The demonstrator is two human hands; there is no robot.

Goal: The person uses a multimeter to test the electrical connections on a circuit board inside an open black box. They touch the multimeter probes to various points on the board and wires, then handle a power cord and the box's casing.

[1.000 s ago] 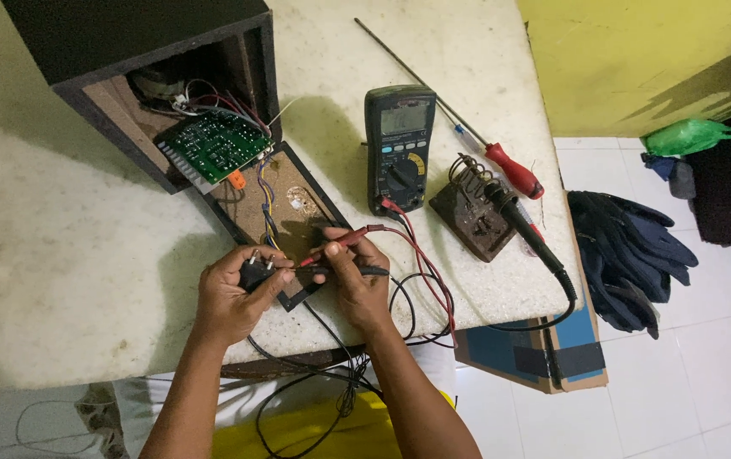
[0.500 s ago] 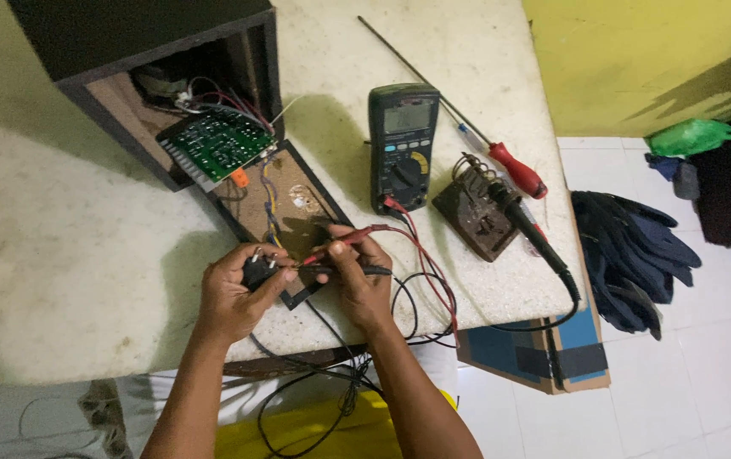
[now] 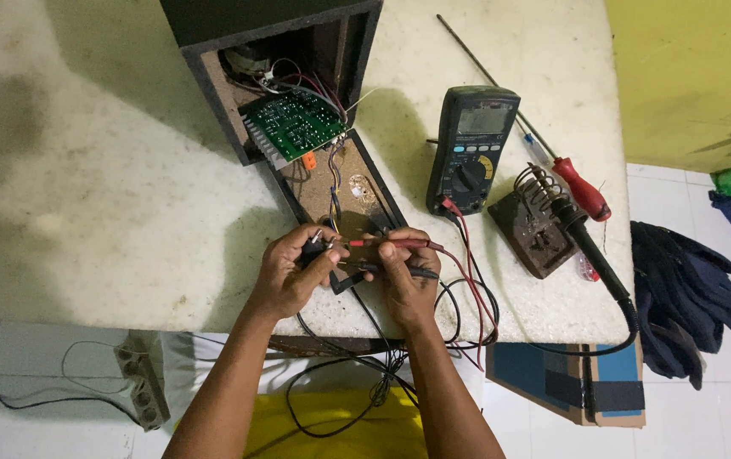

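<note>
My left hand [image 3: 290, 274] grips a small black plug [image 3: 313, 249] at the table's front edge. My right hand [image 3: 406, 274] pinches a red probe [image 3: 386, 243] and a black probe [image 3: 399, 270], both tips pointing left at the plug. Red and black leads [image 3: 467, 280] run from the probes up to a dark multimeter [image 3: 472, 146] with a yellow-marked dial. Just behind my hands lies an open back panel [image 3: 340, 183], wired to a green circuit board [image 3: 291, 126] that hangs out of a black speaker box [image 3: 276, 51].
A soldering iron [image 3: 590, 246] rests in its rusty coil stand [image 3: 535, 217] to the right, beside a red-handled screwdriver [image 3: 569, 178]. Dark gloves [image 3: 688, 289] lie on the floor at right, a blue box [image 3: 569, 378] under the table edge, a power strip [image 3: 140, 382] at lower left.
Both hands stay on the plug and probes with only slight shifts. The view has drifted a little.
</note>
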